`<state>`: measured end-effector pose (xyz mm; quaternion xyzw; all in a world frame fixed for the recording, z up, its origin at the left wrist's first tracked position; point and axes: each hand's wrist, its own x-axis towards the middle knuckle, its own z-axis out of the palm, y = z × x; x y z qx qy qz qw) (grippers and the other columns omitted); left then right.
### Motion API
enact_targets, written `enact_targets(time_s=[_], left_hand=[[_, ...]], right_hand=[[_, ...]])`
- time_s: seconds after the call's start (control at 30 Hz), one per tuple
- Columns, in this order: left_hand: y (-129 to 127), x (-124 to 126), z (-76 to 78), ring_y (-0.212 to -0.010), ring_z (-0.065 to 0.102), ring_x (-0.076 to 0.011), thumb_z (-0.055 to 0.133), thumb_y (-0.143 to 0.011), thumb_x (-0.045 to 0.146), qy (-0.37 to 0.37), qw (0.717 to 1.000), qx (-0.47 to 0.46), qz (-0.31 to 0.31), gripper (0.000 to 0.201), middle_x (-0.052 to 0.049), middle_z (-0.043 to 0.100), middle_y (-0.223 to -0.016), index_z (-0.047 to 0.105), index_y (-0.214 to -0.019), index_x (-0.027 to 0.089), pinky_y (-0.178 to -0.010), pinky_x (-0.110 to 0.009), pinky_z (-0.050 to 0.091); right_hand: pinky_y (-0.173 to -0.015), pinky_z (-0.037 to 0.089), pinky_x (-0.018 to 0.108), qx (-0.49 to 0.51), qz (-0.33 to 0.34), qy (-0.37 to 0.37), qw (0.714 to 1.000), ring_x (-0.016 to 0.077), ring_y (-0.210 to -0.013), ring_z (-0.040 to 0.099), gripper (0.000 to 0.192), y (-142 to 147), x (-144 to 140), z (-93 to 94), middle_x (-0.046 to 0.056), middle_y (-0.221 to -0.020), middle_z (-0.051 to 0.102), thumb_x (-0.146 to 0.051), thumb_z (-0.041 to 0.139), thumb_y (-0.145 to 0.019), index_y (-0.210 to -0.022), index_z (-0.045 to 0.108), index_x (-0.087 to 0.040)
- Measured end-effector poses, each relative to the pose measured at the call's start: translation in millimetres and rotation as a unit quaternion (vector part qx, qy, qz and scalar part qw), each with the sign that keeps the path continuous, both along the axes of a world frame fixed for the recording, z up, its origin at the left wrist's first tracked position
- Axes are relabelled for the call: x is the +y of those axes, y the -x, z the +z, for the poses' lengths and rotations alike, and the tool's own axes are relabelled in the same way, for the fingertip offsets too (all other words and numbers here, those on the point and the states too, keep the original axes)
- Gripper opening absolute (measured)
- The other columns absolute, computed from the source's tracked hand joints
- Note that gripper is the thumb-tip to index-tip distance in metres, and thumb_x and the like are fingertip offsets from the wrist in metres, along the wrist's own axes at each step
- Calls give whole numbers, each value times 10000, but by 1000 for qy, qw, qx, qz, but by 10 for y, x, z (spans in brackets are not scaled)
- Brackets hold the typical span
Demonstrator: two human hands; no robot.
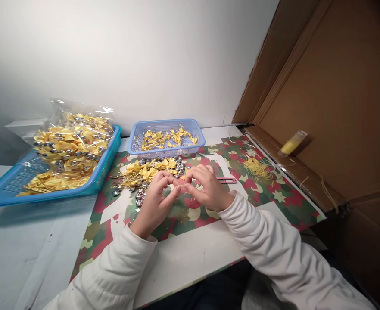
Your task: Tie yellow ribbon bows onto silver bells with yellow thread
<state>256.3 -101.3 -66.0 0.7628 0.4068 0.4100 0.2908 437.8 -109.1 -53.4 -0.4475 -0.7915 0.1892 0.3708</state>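
Yellow bows and silver bells (154, 172) lie heaped on the bench just beyond both hands; left hand (157, 196) and right hand (206, 186) meet fingertip to fingertip, pinching one small piece, probably joining it

Bare mat (177, 215) lies open near the hands; bows and bells (151, 172) crowd beyond.
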Motion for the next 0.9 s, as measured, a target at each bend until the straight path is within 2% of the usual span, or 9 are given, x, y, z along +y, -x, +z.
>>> enact_targets(time_s=[0.3, 0.43, 0.77, 0.9], left_hand=[[-11, -7, 16, -867, 508, -192, 518, -909, 280, -5, 1000, 9, 5, 150, -25, 501, -889, 547, -779, 210, -814, -340, 438], [-15, -11, 29, -877, 514, -193, 524, -906, 278, -4, 1000, 12, 0, 146, -24, 502, -886, 542, -778, 211, -828, -338, 439], [-4, -11, 30, -878, 505, -188, 514, -911, 266, 1, 1000, 14, 4, 150, -26, 500, -891, 535, -774, 210, -824, -326, 431], [-10, -12, 36, -872, 506, -187, 514, -911, 274, 2, 1000, 15, 5, 158, -25, 502, -884, 535, -770, 207, -822, -325, 432]], right_hand=[[-829, 266, 357, 8, -17, -43, 999, 166, -831, 550, 81, -7, -4, -13, -17, -798, 679, -279, 600, -838, -810, 608, -204], [-817, 250, 369, -9, -17, -64, 998, 166, -811, 552, 117, 7, -7, -32, -24, -769, 703, -266, 598, -851, -751, 610, -207], [-799, 272, 349, 38, -41, -62, 996, 153, -748, 531, 149, -2, -8, 16, -23, -711, 657, -232, 534, -824, -680, 555, -199], [-827, 283, 353, 40, -50, -53, 997, 163, -785, 547, 75, -8, -4, 4, -18, -759, 680, -254, 574, -800, -750, 605, -206]])
